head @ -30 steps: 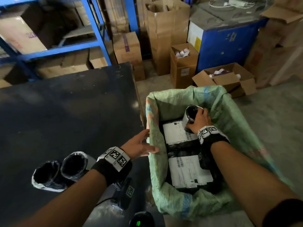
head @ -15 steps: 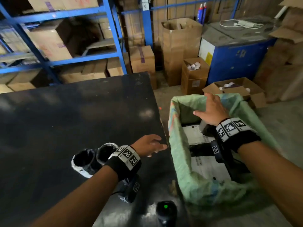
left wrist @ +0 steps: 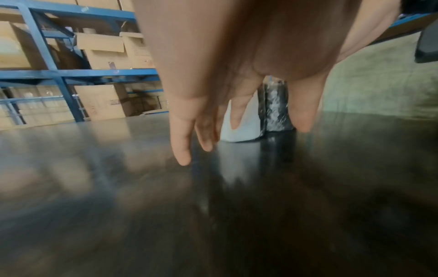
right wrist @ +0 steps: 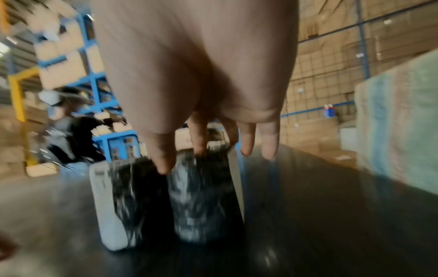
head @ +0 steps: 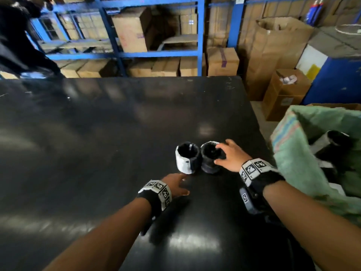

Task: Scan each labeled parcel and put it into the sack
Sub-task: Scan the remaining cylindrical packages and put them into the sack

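Two upright cylinder parcels in black wrap stand side by side on the black table (head: 97, 143). The left parcel (head: 186, 160) (left wrist: 241, 127) (right wrist: 113, 206) shows a white label on its side. My right hand (head: 220, 155) (right wrist: 182, 155) is over the right parcel (head: 209, 163) (right wrist: 203, 202); thumb and forefinger pinch its top rim, the outer fingers hang free. My left hand (head: 180, 185) (left wrist: 237, 140) hovers low over the table just in front of the left parcel, fingers straight, holding nothing. The green woven sack (head: 289, 159) stands open at the table's right edge with labeled parcels (head: 332, 147) inside.
Blue shelving (head: 156, 53) with cardboard boxes lines the far side of the table. More boxes (head: 283, 92) stand on the floor behind the sack. A person in dark clothes (head: 15, 36) is at the far left. The left half of the table is bare.
My right hand has come out of the sack and crossed left onto the right parcel on the table. My left hand moved from the table edge toward the left parcel. The view turned left.
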A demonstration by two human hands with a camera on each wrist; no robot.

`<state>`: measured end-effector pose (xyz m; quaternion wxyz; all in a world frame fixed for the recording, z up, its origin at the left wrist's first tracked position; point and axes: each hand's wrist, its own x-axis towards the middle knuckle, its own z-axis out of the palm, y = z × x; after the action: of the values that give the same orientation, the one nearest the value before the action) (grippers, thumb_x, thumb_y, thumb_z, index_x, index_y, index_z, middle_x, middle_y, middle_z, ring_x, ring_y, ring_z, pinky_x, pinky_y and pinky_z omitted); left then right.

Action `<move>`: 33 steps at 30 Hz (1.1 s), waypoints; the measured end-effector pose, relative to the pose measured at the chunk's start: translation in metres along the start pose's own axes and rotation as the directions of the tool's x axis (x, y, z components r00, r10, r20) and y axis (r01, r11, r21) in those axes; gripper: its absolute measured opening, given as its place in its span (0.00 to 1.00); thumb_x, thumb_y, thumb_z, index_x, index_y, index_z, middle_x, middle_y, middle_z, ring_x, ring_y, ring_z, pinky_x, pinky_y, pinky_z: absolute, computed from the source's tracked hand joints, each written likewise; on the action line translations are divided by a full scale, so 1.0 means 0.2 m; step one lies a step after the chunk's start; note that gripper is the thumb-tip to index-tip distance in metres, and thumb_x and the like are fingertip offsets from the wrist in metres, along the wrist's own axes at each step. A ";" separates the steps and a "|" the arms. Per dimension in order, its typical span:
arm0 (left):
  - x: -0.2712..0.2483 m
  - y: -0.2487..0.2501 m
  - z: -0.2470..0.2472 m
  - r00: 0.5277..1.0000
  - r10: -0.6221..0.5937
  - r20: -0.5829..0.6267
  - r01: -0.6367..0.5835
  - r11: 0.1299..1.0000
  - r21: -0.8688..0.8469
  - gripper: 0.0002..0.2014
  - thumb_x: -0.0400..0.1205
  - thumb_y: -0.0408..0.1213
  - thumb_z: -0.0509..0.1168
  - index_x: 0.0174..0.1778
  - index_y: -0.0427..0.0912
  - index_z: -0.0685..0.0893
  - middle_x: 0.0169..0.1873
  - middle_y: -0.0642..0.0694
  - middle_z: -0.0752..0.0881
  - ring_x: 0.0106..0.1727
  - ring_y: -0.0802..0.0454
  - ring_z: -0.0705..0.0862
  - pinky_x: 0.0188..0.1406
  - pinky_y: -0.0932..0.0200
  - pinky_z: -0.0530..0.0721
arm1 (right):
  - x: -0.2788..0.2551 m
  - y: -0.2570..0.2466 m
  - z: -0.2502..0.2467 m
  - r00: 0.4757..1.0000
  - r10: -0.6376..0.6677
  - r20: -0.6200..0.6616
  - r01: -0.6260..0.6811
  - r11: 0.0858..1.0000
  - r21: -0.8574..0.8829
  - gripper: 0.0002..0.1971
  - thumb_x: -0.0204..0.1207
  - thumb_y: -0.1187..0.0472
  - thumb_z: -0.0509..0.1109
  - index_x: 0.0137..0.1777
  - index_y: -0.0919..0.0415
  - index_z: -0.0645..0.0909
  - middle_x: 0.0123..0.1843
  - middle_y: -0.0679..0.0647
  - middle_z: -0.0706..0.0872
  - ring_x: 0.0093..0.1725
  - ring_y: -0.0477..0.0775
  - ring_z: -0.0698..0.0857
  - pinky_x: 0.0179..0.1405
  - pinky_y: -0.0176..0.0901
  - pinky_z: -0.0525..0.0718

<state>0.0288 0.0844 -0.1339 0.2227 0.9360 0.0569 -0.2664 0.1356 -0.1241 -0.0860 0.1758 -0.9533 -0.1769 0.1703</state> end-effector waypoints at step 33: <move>-0.18 0.41 -0.20 0.883 0.463 0.080 -0.010 0.189 -0.982 0.31 0.68 0.50 0.74 0.68 0.51 0.78 0.71 0.41 0.79 0.65 0.38 0.82 0.43 0.37 0.88 | -0.76 -0.01 -0.01 0.877 0.326 -0.353 0.135 0.537 0.832 0.11 0.79 0.68 0.67 0.60 0.68 0.82 0.59 0.63 0.86 0.62 0.58 0.84 0.67 0.49 0.82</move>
<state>0.0354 0.0291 -0.0539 0.7969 0.5236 0.0181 -0.3009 0.0024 -0.1831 -0.0432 0.6365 -0.7707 0.0287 0.0080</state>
